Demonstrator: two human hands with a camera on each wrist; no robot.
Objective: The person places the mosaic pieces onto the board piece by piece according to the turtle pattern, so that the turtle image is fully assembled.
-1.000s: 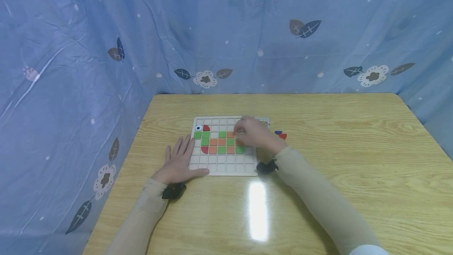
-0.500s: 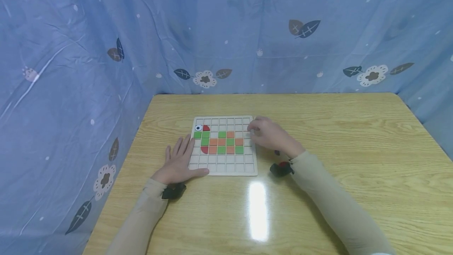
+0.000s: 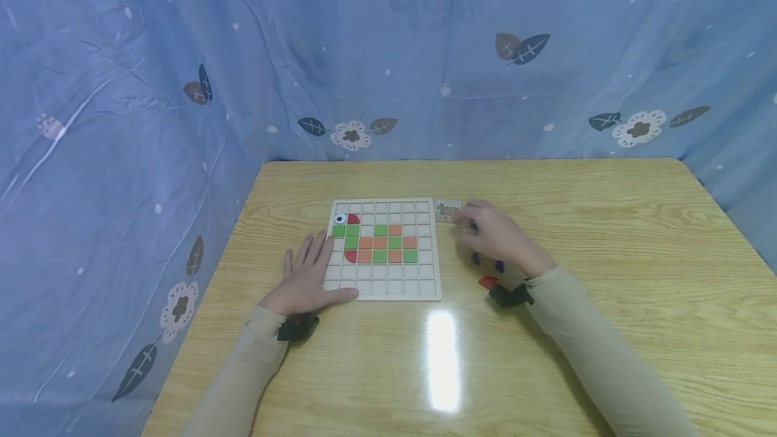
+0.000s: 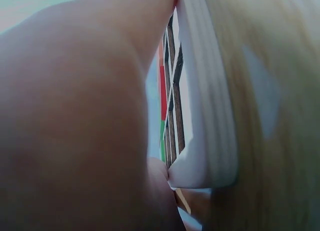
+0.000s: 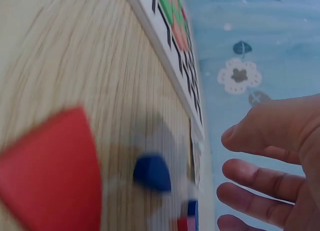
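Note:
A white grid board (image 3: 388,287) lies on the table, with green, orange and red tiles forming a figure and an eye tile (image 3: 340,219) at its upper left. My left hand (image 3: 303,282) rests with spread fingers along the board's left edge, thumb at the front edge. Right of the board, my right hand (image 3: 494,235) hovers over small loose pieces. Its fingers are apart and hold nothing in the right wrist view. Below it lie a red quarter-round piece (image 5: 55,176) and a blue piece (image 5: 152,172). Other pieces are partly hidden by this hand.
A small picture card (image 3: 448,210) lies beside the board's upper right corner, partly behind the right fingers. The wooden table (image 3: 607,241) meets a blue patterned curtain (image 3: 461,86) at the back and left. Another blue piece (image 3: 500,266) sits near the right wrist.
My right hand has moved from above the board to the right, uncovering the orange and green tiles at the figure's right end and the card. The left hand has stayed put.

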